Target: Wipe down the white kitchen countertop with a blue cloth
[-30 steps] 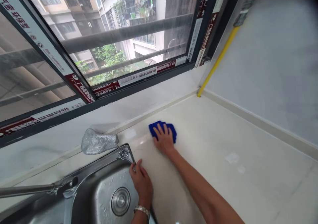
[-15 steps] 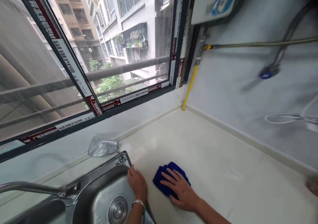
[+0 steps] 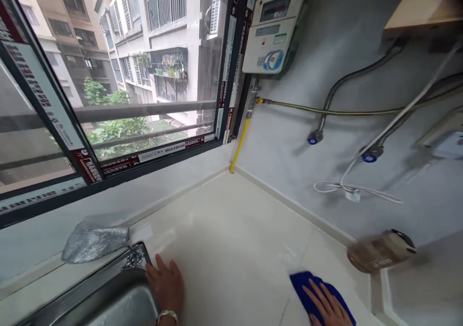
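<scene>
A folded blue cloth lies on the pale countertop at the lower right. My right hand rests flat on top of it with the fingers stretched out, and the bottom of the view cuts off its lower part. At the right rim of the steel sink, my left hand lies with fingers spread, partly on the rim and partly on the counter. It holds nothing. A coil of chain sits at the sink's back corner, close to my left fingertips.
A silvery bubble-wrap bag lies behind the sink, below the window. A yellow pipe rises from the counter's back corner to a meter. On the right stand a brown container and, above it, a hanging white cable.
My right hand and the cloth have moved right across the counter, away from the sink. My left hand stays at the sink rim, its fingers now more spread. The view has turned right.
</scene>
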A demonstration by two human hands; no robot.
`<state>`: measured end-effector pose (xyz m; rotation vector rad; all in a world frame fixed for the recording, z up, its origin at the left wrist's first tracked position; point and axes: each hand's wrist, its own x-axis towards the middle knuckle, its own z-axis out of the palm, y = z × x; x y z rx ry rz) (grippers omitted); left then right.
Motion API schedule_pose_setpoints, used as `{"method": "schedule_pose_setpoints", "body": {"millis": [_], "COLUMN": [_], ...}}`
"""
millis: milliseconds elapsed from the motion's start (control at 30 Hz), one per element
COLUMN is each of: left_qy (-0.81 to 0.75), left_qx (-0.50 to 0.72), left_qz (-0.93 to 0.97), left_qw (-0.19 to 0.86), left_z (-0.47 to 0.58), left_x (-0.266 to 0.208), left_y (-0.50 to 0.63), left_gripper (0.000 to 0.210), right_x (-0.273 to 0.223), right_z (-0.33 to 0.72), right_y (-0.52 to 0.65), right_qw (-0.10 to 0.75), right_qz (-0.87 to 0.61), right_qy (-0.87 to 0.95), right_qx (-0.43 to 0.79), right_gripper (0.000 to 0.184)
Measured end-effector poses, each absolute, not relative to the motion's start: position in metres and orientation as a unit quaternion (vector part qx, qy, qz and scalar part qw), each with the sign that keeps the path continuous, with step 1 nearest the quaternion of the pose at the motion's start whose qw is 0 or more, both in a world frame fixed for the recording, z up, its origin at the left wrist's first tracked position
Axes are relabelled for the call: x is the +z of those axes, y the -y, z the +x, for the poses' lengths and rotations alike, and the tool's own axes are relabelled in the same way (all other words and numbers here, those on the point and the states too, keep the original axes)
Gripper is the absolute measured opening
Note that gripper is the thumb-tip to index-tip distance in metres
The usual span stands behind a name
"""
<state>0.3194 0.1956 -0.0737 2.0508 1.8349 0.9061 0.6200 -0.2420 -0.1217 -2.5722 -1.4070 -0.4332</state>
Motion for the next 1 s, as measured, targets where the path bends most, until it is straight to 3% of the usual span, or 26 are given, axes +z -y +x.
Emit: {"method": "schedule_pose_setpoints", "body": {"millis": [233,367,567,700,1000], "left_qy": [-0.633,-0.646,-0.660,-0.667,-0.651], "left_qx": [0.278,0.257,0.225,0.214,0.258], "left_qz": [0.713,0.706,0.699,0.691,0.700], "left_qw": [0.121,0.138,0.159,0.177,0.142], "left_z": [0.318,0.319,0.321,0.322,0.319], "left_x": [-0.078,-0.076,-0.065,-0.059,-0.070], "left_y": [-0.193,-0.192,-0.189,-0.187,-0.192], "left_gripper": [0.065,0.065,0.066,0.067,0.067], "right_x": [-0.118,-0.101,-0.072,-0.059,-0.047], "right_z": [0.711,0.740,0.700,0.631,0.494], "right_y": [0.129,0.039,-0.105,-0.171,-0.134], "right_qw": [0.063,0.036,0.019,0.053,0.160], "right_qz": [-0.966,-0.980,-0.946,-0.897,-0.694], "right_qy": [0.235,0.192,0.322,0.438,0.689], "right_qx": [-0.086,-0.045,0.004,0.009,0.135], "right_gripper": [0.071,0.072,0.066,0.065,0.077]}}
